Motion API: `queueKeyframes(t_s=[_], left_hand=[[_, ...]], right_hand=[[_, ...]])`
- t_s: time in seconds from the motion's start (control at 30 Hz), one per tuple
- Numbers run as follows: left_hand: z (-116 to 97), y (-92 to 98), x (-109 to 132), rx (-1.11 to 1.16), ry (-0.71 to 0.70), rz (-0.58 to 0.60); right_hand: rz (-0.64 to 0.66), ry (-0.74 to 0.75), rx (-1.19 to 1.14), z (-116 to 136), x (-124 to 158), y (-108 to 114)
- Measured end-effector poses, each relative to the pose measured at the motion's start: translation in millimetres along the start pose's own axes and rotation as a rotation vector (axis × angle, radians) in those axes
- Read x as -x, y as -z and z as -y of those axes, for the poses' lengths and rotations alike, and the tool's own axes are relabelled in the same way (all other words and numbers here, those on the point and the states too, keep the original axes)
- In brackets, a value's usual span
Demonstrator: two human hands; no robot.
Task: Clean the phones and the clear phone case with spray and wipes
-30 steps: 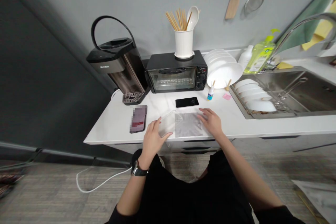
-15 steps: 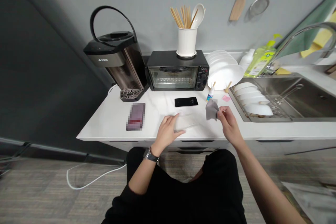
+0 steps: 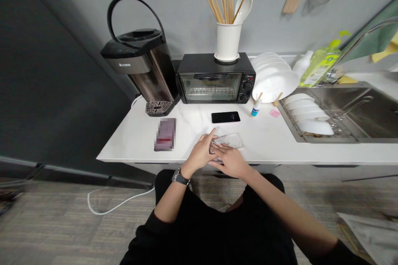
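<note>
My right hand lies with fingers stretched over the left part of the clear case, on the white counter. My left hand is at its left end. Whether either hand grips, I cannot tell. Beyond lies the black phone, then the oven.

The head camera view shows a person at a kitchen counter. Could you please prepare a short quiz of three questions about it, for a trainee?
1. True or false: the smartphone lies outside the clear phone case.
2. Fill in the blank: the white utensil holder stands on the ____.
3. Multiple choice: on which wrist is the wristwatch? A, right; B, left; C, both.

Key
1. True; it lies on the white countertop, farther from the person than the case.
2. Black toaster oven.
3. B; it sits at the wrist of the left hand.
</note>
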State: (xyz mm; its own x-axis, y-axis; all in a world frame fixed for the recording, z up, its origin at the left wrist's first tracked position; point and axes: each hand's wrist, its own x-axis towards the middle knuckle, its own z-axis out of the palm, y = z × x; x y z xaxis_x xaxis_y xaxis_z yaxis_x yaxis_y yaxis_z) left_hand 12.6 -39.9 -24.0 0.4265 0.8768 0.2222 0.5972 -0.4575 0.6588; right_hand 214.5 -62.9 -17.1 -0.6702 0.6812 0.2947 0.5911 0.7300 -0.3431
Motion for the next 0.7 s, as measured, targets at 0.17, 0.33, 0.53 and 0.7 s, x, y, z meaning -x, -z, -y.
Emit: queueKeyframes(t_s=[0.17,0.33,0.53,0.7], left_hand=[[-3,-0.7,1,-0.015,0.022,0.005],[-4,-3.6,-4,-0.022,0.013,0.029],[-5,-2.8,-2,-0.013,0.016,0.025],[-10,-2.3,-3,-0.030,0.043,0.012]], right_hand=[[0.031,-0.042,0.085,-38,41,32],[-0.048,-0.130,0.201,-43,36,24],[-0.013,-0.028,0.000,-2,10,3],[-0.006,-0.136,0.153,-44,47,39]])
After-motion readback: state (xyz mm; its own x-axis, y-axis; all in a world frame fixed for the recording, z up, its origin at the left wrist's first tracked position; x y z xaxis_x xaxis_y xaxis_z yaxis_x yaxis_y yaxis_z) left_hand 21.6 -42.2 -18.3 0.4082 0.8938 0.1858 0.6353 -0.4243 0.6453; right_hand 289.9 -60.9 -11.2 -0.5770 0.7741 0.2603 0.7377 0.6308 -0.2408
